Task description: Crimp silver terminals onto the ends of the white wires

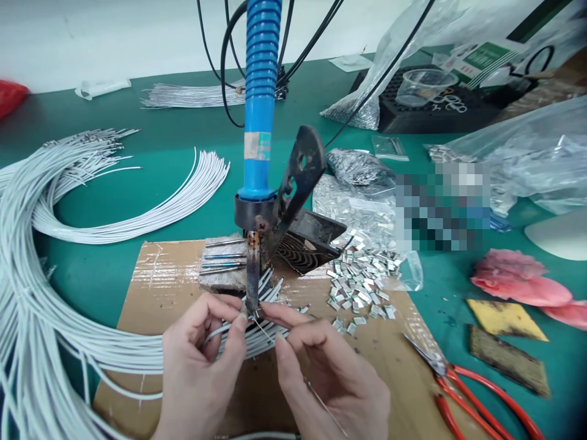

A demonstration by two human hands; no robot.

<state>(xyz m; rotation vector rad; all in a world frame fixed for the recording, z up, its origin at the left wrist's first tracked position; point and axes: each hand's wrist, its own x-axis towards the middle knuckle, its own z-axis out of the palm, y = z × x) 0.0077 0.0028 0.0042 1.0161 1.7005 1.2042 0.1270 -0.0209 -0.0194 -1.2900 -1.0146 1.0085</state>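
Note:
A blue-handled soldering iron (259,104) hangs upright in the middle, its dark tip (252,287) pointing down between my hands. My left hand (197,366) pinches a white cable (219,331), whose end is close to the iron's tip; the fingers partly hide that end. My right hand (337,379) is closed around a thin solder wire (326,408), which passes through the fingers toward the tip. Its forefinger reaches close to the tip. Under both hands, more white cables (137,351) lie across a cardboard sheet (151,275).
Small metal clips (355,287) lie loose beside plastic bags of parts (353,205). Red-handled pliers (463,385) rest at right, near a yellow sponge (507,319) and a pink cloth (518,278). Bundled white cables (137,229) cover the left. A small fan (312,241) stands behind the iron.

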